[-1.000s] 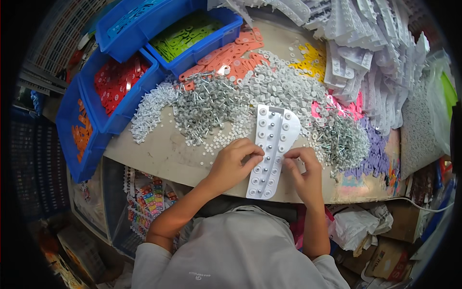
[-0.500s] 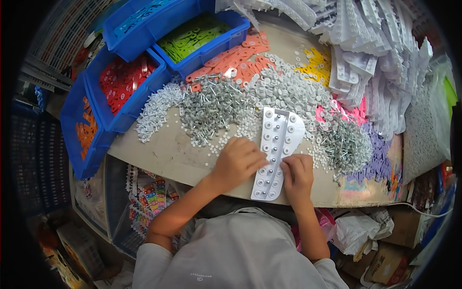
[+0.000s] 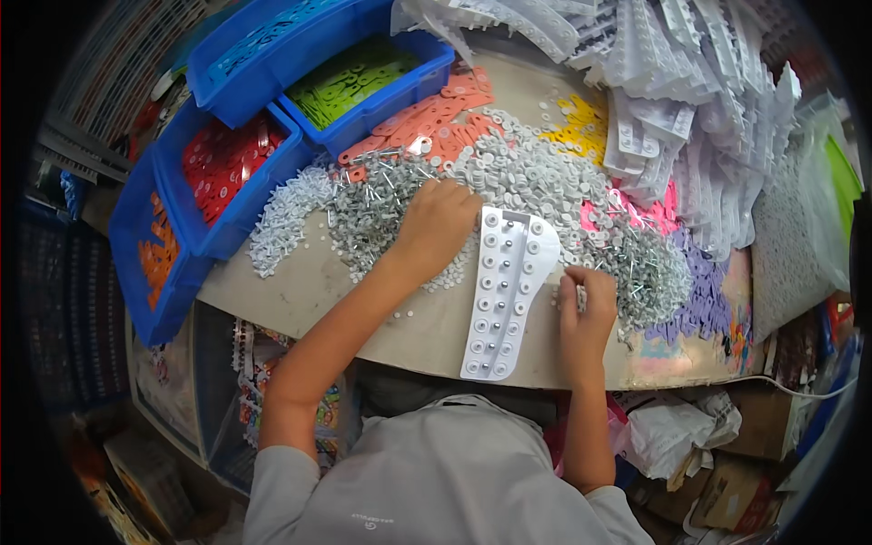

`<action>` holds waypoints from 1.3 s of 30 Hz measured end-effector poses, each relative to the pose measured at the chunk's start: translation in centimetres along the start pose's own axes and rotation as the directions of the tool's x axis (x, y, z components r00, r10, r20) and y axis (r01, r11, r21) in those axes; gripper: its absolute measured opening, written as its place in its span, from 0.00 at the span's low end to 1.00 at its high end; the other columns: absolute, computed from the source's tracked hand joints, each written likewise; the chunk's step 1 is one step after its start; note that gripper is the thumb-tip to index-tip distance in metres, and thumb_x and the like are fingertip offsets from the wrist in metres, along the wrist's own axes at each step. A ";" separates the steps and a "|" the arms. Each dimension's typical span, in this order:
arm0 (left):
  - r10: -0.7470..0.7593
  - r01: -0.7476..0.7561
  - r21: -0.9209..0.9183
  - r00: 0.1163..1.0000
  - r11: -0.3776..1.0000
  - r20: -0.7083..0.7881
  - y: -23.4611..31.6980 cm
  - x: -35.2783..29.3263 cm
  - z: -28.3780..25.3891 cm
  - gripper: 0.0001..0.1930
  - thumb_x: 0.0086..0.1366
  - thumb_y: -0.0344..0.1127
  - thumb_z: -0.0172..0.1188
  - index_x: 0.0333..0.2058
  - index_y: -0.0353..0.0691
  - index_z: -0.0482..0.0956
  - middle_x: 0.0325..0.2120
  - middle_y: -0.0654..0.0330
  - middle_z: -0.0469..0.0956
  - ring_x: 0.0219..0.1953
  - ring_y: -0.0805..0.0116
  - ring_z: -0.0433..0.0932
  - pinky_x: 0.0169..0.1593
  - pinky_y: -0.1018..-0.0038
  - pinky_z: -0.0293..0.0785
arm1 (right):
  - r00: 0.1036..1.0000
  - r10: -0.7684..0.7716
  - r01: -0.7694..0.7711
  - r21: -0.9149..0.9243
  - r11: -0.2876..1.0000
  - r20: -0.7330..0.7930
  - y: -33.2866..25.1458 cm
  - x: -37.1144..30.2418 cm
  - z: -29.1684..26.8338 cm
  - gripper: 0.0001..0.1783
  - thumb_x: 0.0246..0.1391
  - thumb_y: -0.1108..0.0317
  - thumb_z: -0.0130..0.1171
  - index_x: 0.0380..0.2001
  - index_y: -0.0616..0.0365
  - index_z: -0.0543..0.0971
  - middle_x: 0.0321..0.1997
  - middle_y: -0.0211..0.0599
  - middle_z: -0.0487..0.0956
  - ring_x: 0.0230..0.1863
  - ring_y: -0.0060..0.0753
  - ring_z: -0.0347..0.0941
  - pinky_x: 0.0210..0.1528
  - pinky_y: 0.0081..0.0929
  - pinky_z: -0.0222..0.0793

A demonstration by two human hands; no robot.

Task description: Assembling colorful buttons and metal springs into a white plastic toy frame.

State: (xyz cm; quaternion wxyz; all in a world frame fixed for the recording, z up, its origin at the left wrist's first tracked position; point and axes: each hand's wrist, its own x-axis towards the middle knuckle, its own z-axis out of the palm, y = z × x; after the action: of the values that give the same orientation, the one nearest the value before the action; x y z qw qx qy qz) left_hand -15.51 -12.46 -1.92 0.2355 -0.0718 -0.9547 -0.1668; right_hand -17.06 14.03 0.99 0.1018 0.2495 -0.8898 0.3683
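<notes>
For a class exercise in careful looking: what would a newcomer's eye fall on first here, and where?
Probably the blue bins at the upper left, with their red, green, orange and light-blue pieces, and the heap of white plastic parts at the upper right. Next, perhaps, the studded white panel in the centre, with the left hand by the grey heap of pins and the right hand on the other side.

On the table [image 3: 259, 295] before you, the plate [image 3: 502, 291] lies between your left hand [image 3: 440, 225] and your right hand [image 3: 590, 307]. Your left hand is at the right side of the pin heap [image 3: 368, 209]. Behind the plate is the washer heap [image 3: 545, 177]. The bins [image 3: 234, 232] stand at far left, with flat pieces [image 3: 354, 84] inside. Behind at right is the plate pile [image 3: 672, 77], and right of it, the bag [image 3: 790, 259].
</notes>
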 end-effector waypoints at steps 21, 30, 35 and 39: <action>-0.554 0.624 -0.771 0.691 0.132 0.464 7.2 -11.0 -3.7 0.05 0.66 0.24 0.65 0.37 0.35 0.77 0.29 0.61 0.84 0.32 0.80 0.83 0.33 0.84 0.76 | 0.990 -0.103 0.106 -0.032 0.994 0.094 -1.8 -0.7 -1.7 0.06 0.56 0.81 0.60 0.38 0.62 0.79 0.36 0.41 0.80 0.40 0.42 0.76 0.45 0.34 0.70; -0.562 0.548 -0.826 0.646 -0.130 0.517 8.1 -10.8 -3.8 0.07 0.67 0.24 0.65 0.38 0.35 0.74 0.32 0.57 0.86 0.35 0.73 0.86 0.31 0.82 0.78 | 0.866 0.373 -0.438 0.147 0.887 0.332 -1.8 -1.5 -3.1 0.02 0.64 0.78 0.55 0.39 0.64 0.75 0.30 0.39 0.78 0.33 0.29 0.75 0.39 0.28 0.70; -0.597 0.494 -0.865 0.670 -0.086 0.442 8.2 -11.0 -2.8 0.06 0.66 0.24 0.66 0.38 0.34 0.76 0.34 0.54 0.86 0.36 0.72 0.86 0.31 0.81 0.78 | 0.921 0.137 -0.204 0.150 0.967 0.366 -3.4 -2.3 -2.7 0.03 0.63 0.78 0.55 0.40 0.64 0.75 0.33 0.41 0.78 0.36 0.35 0.74 0.42 0.30 0.70; -0.637 0.473 -0.876 0.647 -0.097 0.419 7.4 -10.7 -3.2 0.07 0.66 0.23 0.65 0.38 0.35 0.76 0.35 0.52 0.85 0.35 0.70 0.86 0.31 0.80 0.78 | 0.939 -0.100 0.038 0.191 0.981 0.330 -3.7 -2.5 -2.1 0.02 0.64 0.78 0.55 0.40 0.64 0.74 0.34 0.43 0.77 0.37 0.40 0.73 0.43 0.33 0.70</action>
State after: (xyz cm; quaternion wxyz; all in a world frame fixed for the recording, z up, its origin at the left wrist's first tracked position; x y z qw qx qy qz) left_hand -3.16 -7.30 -2.24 0.1083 0.2149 -0.5501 -0.7997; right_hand -13.03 14.20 3.79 -0.0627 0.3483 -0.8474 0.3958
